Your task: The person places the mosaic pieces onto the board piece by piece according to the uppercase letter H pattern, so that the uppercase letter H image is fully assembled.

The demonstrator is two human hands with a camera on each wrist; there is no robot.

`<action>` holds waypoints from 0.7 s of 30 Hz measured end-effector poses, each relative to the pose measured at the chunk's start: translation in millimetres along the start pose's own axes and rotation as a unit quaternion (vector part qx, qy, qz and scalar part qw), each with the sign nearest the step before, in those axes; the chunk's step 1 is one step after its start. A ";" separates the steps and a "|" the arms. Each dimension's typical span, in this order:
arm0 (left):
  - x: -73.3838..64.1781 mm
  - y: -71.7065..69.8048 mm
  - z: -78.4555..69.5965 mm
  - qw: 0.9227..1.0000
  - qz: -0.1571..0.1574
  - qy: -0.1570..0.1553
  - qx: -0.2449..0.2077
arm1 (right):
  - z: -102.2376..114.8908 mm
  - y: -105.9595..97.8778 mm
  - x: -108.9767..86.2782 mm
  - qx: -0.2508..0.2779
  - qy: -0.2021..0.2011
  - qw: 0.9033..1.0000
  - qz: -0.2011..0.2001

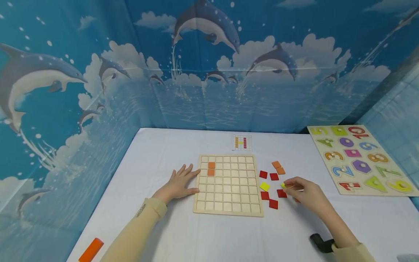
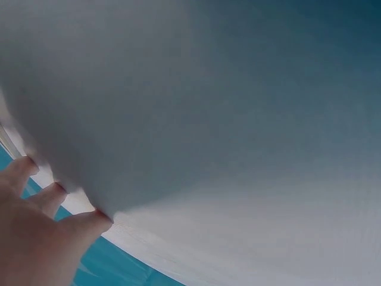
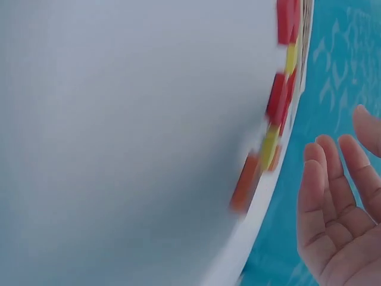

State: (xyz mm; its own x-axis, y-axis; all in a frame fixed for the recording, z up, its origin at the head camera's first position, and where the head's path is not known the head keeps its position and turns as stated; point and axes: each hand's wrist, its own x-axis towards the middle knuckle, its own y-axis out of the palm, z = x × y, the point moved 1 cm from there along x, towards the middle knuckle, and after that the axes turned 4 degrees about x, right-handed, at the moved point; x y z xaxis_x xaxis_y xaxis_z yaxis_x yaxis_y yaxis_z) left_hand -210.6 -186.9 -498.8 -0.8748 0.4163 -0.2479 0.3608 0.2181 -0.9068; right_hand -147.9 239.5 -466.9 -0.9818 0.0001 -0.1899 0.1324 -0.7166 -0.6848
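A wooden grid board lies flat on the white table, with two orange square tiles in its upper left cells, one above the other. Fingers spread, my left hand rests at the board's left edge, thumb and index fingertip touching it. Right of the board, my right hand hovers low over a yellow tile, which its fingertips partly hide. In the right wrist view its fingers are relaxed and apart from the thumb, with no tile seen between them. Around it lie several red tiles and another yellow tile.
A small pattern card lies behind the board. Two orange tiles sit beyond the red ones. At the right is a number-and-shape puzzle board; an orange block lies at the front left. Dolphin-printed curtains surround the table.
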 end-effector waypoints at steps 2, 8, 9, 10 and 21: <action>-0.3 -1.2 0.3 1.000 -0.001 -0.002 -0.002 | -9.3 -7.6 -2.9 -0.008 -0.001 1.000 -0.005; -1.7 -2.6 1.9 1.000 -0.003 -0.007 0.001 | -27.4 -23.1 -4.2 -0.028 0.003 1.000 -0.012; -1.9 -2.6 2.2 1.000 -0.003 -0.008 0.002 | -28.7 -24.7 -3.9 -0.027 0.006 1.000 -0.010; -2.1 -2.8 2.3 1.000 -0.004 -0.008 0.002 | -29.7 -26.2 -3.3 -0.026 0.010 1.000 -0.007; -2.2 -2.4 0.5 1.000 -0.007 -0.003 -0.011 | -35.7 -28.1 2.2 -0.021 0.026 0.999 0.016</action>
State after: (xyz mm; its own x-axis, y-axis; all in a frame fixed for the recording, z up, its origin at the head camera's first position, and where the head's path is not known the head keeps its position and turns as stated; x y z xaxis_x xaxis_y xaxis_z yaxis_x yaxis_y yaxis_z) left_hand -209.7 -188.7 -496.3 -0.8821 0.4073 -0.2366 0.3544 0.2430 -0.9030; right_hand -149.0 284.5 -473.2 -0.9686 0.0152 -0.2481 0.1701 -0.6874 -0.7061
